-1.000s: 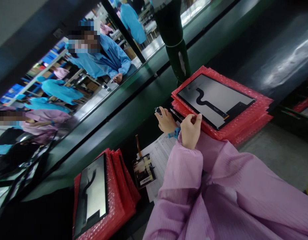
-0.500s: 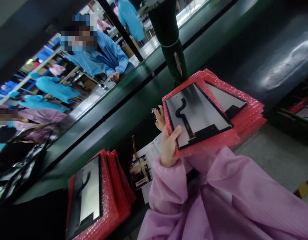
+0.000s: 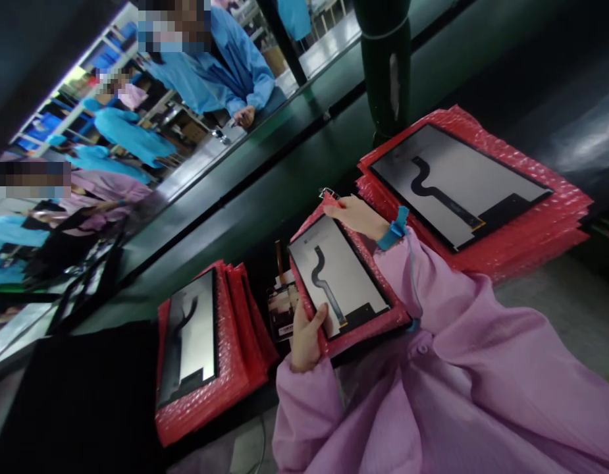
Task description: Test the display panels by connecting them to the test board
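Note:
A display panel (image 3: 328,276) with a black ribbon cable lies on a red bubble-wrap bag (image 3: 370,329) in front of me. My left hand (image 3: 308,336) grips its lower left edge, thumb on the panel's face and fingers mostly hidden underneath. At the top edge, my right hand (image 3: 358,216) is closed on the red bag near its upper corner; a blue strap (image 3: 397,228) circles that wrist. To the right, another panel (image 3: 457,178) tops a stack of red bubble-wrap bags (image 3: 536,230). A similar panel (image 3: 193,336) rests on the left stack (image 3: 230,329).
Behind the left stack's right edge lie a small electronic part (image 3: 283,309) and paper. A dark green post (image 3: 386,79) rises behind the right stack. Black cloth-like material (image 3: 87,395) covers the lower left. Across the bench, a person in blue (image 3: 225,66) leans on a table.
The panel and bag in my left hand have come off the right stack, moving left and down. My right hand has come into view at the bag's top edge. The camera view has shifted.

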Tool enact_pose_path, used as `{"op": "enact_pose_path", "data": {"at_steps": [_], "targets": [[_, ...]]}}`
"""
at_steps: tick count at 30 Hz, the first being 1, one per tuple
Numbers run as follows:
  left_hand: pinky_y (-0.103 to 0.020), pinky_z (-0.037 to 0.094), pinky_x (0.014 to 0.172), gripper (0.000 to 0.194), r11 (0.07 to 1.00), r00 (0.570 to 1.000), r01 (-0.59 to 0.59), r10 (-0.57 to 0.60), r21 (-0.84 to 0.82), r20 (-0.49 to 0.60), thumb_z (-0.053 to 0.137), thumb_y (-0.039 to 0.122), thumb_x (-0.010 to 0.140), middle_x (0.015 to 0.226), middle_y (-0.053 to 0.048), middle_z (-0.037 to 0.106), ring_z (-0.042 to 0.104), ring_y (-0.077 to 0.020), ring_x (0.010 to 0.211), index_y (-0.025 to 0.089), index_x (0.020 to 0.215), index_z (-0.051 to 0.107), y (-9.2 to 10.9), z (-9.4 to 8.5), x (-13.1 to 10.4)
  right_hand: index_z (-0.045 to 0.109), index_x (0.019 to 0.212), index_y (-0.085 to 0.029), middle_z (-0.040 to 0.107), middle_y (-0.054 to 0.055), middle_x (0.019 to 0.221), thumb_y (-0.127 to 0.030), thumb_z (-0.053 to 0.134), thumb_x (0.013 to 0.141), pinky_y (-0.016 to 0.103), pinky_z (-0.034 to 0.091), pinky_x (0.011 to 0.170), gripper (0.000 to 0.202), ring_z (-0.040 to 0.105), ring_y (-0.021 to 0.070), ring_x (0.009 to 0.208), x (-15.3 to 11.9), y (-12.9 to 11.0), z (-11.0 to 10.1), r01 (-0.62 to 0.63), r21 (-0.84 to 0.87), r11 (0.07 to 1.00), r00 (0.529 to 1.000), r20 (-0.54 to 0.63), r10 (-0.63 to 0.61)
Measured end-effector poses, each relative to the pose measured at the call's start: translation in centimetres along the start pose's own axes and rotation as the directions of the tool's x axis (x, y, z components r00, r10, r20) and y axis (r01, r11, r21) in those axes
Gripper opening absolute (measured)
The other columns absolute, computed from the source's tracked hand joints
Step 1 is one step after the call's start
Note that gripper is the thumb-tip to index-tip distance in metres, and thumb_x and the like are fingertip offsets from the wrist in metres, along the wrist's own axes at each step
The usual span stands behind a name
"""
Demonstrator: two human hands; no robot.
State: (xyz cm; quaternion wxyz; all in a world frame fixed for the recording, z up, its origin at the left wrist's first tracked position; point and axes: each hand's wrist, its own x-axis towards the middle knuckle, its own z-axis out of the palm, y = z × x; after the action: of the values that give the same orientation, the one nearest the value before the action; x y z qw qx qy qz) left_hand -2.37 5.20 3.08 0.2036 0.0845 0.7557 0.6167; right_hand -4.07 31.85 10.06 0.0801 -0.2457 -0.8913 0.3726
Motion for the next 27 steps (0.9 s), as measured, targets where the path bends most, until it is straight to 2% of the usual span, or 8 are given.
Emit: {"op": "enact_pose_path", "data": {"at_steps": [4, 8, 10, 12, 15, 18, 21, 27], "targets": [[-0.039, 0.056, 0.099, 0.054, 0.924, 0.975, -0.183, 0.215, 0.337, -0.06, 0.078, 0.042, 0.078, 0.123, -0.011, 0.071, 0.07, -0.0243, 0.11, 0.021, 0.125, 0.062, -0.2, 0.3, -0.2, 0.068, 0.102, -0.004, 0.071, 0.014, 0.098, -0.014, 0.066, 0.089, 0.031, 0.052, 0.092, 0.017, 0.067, 0.0216, 0.103, 0.9, 1.0, 1.4, -0.015, -0.111, 0.994, 0.995, 0.093, 0.025], [-0.034, 0.06, 0.076, 0.053, 0.763, 0.906, -0.228, 0.393, 0.605, -0.154, 0.069, 0.043, 0.087, 0.119, -0.013, 0.067, 0.069, -0.0196, 0.084, 0.019, 0.133, 0.06, 1.7, -1.0, -0.1, 0.065, 0.114, -0.006, 0.069, 0.018, 0.11, -0.015, 0.064, 0.088, 0.034, 0.052, 0.092, 0.027, 0.066, 0.0247, 0.104, 1.2, 1.3, 2.5, -0.046, -0.198, 0.979, 0.996, 0.066, 0.06], [-0.032, 0.059, 0.071, 0.039, 0.684, 0.859, -0.269, 0.489, 0.678, -0.153, 0.062, 0.043, 0.092, 0.111, -0.011, 0.066, 0.068, -0.0193, 0.082, 0.019, 0.123, 0.066, 2.7, -1.9, 1.4, 0.061, 0.122, -0.006, 0.067, 0.019, 0.115, -0.013, 0.059, 0.089, 0.037, 0.052, 0.089, 0.033, 0.066, 0.027, 0.105, 0.8, 1.0, 2.8, -0.052, -0.239, 0.97, 0.998, 0.03, 0.061], [-0.037, 0.058, 0.084, 0.032, 0.611, 0.828, -0.272, 0.542, 0.744, -0.143, 0.058, 0.039, 0.094, 0.107, -0.011, 0.067, 0.067, -0.0239, 0.094, 0.019, 0.116, 0.067, 3.3, -2.7, 4.0, 0.056, 0.13, -0.004, 0.061, 0.023, 0.125, -0.011, 0.051, 0.092, 0.039, 0.051, 0.09, 0.039, 0.06, 0.0321, 0.117, 0.3, 0.4, 3.0, -0.043, -0.281, 0.959, 0.999, -0.032, 0.035], [-0.055, 0.047, 0.107, 0.047, 0.551, 0.849, -0.154, 0.498, 0.82, -0.175, 0.065, 0.035, 0.088, 0.122, -0.019, 0.064, 0.059, -0.0355, 0.121, 0.014, 0.13, 0.059, 3.1, -3.4, 8.4, 0.054, 0.132, -0.004, 0.053, 0.025, 0.135, -0.013, 0.043, 0.095, 0.043, 0.047, 0.096, 0.039, 0.046, 0.0364, 0.13, -0.8, -0.8, 3.2, 0.056, -0.337, 0.94, 0.993, -0.081, -0.088], [-0.056, 0.044, 0.108, 0.063, 0.575, 0.89, -0.11, 0.42, 0.811, -0.177, 0.068, 0.022, 0.081, 0.121, -0.02, 0.064, 0.058, -0.0359, 0.121, 0.009, 0.14, 0.047, 2.2, -3.8, 11.2, 0.059, 0.124, -0.005, 0.057, 0.022, 0.128, -0.019, 0.046, 0.097, 0.043, 0.044, 0.099, 0.033, 0.048, 0.0344, 0.124, -2.2, -1.8, 3.8, 0.284, -0.407, 0.868, 0.956, 0.053, -0.287], [-0.044, 0.051, 0.099, 0.063, 0.699, 0.88, -0.147, 0.416, 0.7, -0.23, 0.059, 0.004, 0.077, 0.094, -0.006, 0.066, 0.064, -0.0241, 0.098, 0.013, 0.138, 0.044, 1.6, -4.1, 12.0, 0.058, 0.129, -0.006, 0.058, 0.022, 0.126, -0.03, 0.057, 0.096, 0.044, 0.044, 0.099, 0.041, 0.049, 0.0349, 0.122, -3.8, -2.3, 4.9, 0.469, -0.436, 0.769, 0.883, 0.269, -0.385], [-0.025, 0.052, 0.071, 0.056, 0.938, 0.865, -0.302, 0.344, 0.169, -0.365, 0.062, 0.005, 0.078, 0.086, 0.002, 0.062, 0.063, -0.0122, 0.076, 0.02, 0.128, 0.043, 0.8, -4.9, 12.4, 0.044, 0.148, -0.001, 0.052, 0.028, 0.141, -0.035, 0.072, 0.089, 0.046, 0.047, 0.105, 0.073, 0.048, 0.0389, 0.134, -6.0, -2.3, 6.4, 0.517, -0.499, 0.695, 0.851, 0.391, -0.352]]}}
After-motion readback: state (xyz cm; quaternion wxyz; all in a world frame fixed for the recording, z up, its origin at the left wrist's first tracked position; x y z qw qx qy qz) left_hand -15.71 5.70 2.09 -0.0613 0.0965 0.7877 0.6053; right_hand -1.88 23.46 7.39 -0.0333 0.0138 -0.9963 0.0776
